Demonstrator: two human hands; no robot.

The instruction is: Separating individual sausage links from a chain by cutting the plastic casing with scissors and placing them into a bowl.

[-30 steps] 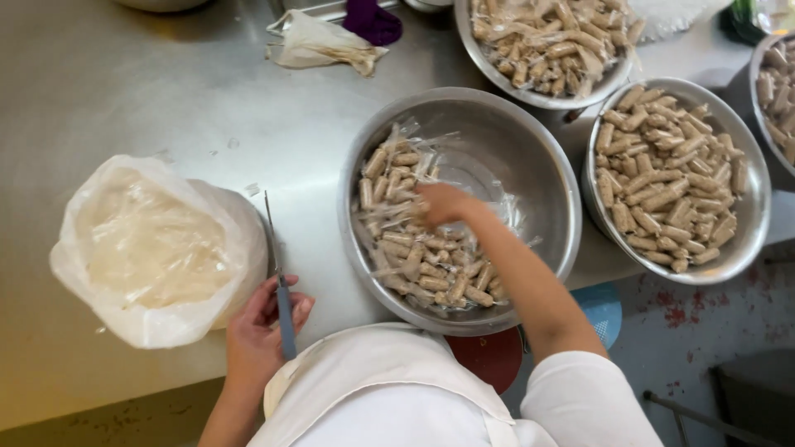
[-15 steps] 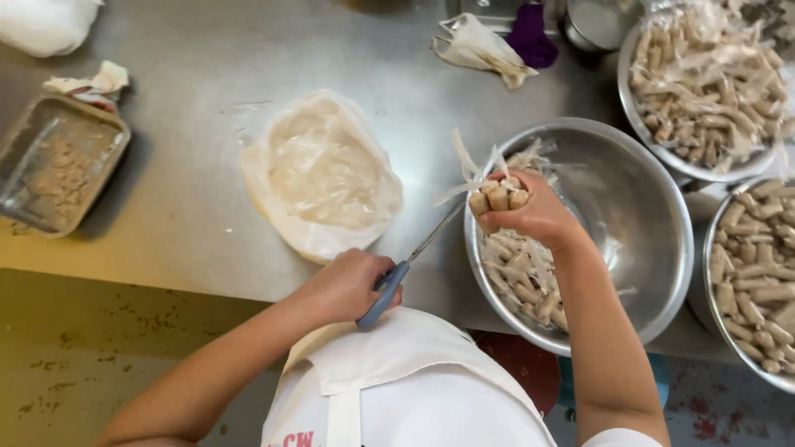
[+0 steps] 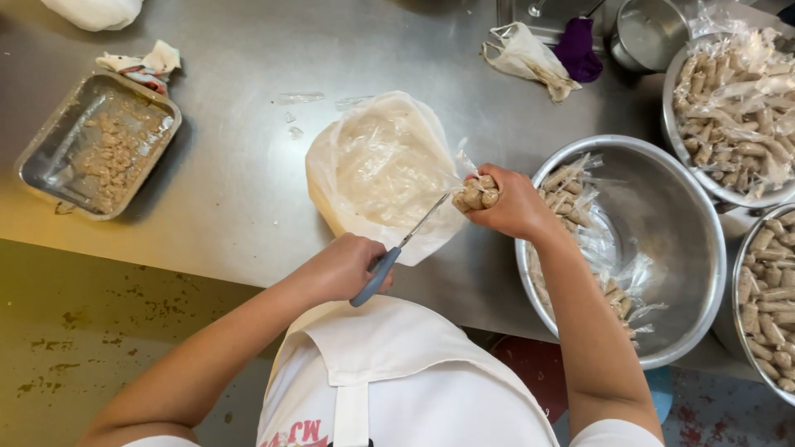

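Observation:
My right hand [image 3: 512,203] grips a small bundle of tan plastic-wrapped rolls [image 3: 474,196] and holds it over the left rim of a large steel bowl [image 3: 679,248]. My left hand [image 3: 344,266] holds scissors [image 3: 389,261] by a blue-grey handle. Their blades point up and right and touch the bundle's left end. Just behind the bundle stands a container lined with a clear plastic bag [image 3: 385,170] full of crumpled plastic wrap. More wrapped rolls and loose wrap lie in the large bowl.
A second steel bowl [image 3: 729,108] at the top right and a third [image 3: 766,298] at the right edge hold many rolls. A metal tray [image 3: 95,145] with crumbs sits at the left. A crumpled bag [image 3: 530,54] and purple cloth [image 3: 577,48] lie at the back.
My right hand lifted a bundle of rolls out of the large bowl. My left hand picked the scissors up off the table and brought their blades to the bundle's end.

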